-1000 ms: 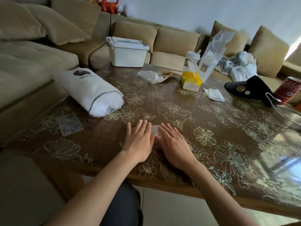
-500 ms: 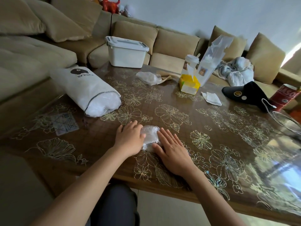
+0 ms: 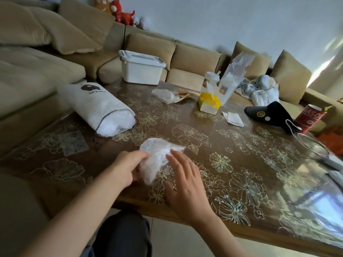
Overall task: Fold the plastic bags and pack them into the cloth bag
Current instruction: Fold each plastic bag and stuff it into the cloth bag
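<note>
A folded clear plastic bag is lifted off the table's near edge. My left hand grips its left side with curled fingers. My right hand is beside it on the right, fingers straight and spread, fingertips touching the bag. A white cloth bag with a black logo lies on its side at the left, stuffed with white plastic, its mouth facing me. Another crumpled clear plastic bag lies farther back near the table's far edge.
The flower-patterned table also holds a yellow tissue box, a tall clear bag with cups, a white tissue, a black cap, a red can and a wire rack. A white lidded bin sits on the sofa.
Both hands pressed flat on the bag a second ago. Since then my left hand curled round the folded bag and lifted it, while my right hand slid to its right side.
</note>
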